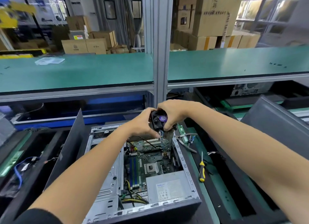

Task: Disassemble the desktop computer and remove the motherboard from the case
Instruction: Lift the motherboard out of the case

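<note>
— Where's the motherboard (148, 163)?

— One green board, lying flat on the floor of the open case (107, 170), in its middle and right part. Its long axis runs near to far. The bare CPU socket (151, 168) faces up at its centre, the blue memory slots (134, 172) run near-far along its left, and two white expansion slots (153, 141) lie across the far end.

— And the case itself?

— One, on its side, open top up, long axis near to far too. A grey power supply (168, 187) fills the near right corner, with yellow and black cables (133, 198) just left of it.

— The hands?

— Both are at the far end, above the board. They grip one black cooler fan (158, 119) with a purple hub: left hand (143, 123) curled round its left side, right hand (172, 113) curled over the top and right, fingertips pinching the lower edge. A thin wire (147, 141) runs from the fan down to the board.

— Anything outside the case?

— One dark side panel (70, 146) leaning against its left. To the right, on the green mat (209, 190), one yellow-and-black screwdriver (202, 169), pointing far, and farther back a grey cable (187, 146). One more dark panel (280, 126) at far right.
</note>
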The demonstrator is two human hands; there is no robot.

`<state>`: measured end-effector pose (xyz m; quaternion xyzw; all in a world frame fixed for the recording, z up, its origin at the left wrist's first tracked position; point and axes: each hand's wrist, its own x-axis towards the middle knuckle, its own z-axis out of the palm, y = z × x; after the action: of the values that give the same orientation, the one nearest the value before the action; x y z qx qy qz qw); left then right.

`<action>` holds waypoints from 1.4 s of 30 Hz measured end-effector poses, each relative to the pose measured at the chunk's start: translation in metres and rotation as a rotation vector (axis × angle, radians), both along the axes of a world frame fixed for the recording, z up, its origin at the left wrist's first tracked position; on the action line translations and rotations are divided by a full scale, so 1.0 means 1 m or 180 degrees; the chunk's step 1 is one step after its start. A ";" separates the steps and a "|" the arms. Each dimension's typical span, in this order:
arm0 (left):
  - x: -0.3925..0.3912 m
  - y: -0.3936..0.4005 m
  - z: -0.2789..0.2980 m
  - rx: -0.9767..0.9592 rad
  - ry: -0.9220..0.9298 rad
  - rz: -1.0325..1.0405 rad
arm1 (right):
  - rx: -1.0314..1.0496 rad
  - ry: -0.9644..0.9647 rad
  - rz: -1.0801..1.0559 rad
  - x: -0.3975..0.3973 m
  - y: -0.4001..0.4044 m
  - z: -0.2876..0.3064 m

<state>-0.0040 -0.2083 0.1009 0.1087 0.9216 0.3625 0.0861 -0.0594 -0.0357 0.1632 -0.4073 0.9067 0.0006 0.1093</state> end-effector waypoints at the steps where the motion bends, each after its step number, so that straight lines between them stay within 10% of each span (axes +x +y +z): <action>1: -0.004 0.007 0.001 0.0018 0.0063 -0.0004 | 0.0003 -0.0019 -0.0050 -0.002 0.007 0.003; 24: -0.116 0.310 -0.057 0.0196 -0.0016 -0.0206 | 0.0416 -0.0114 -0.0532 -0.099 0.303 -0.046; 42: -0.213 0.329 -0.123 -0.0372 -0.0077 0.0038 | 0.0433 -0.0240 -0.0640 -0.203 0.308 -0.143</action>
<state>-0.2172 0.1206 -0.0222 0.0935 0.9407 0.3098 0.1013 -0.2624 0.2726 0.0204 -0.3056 0.9361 0.0358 0.1703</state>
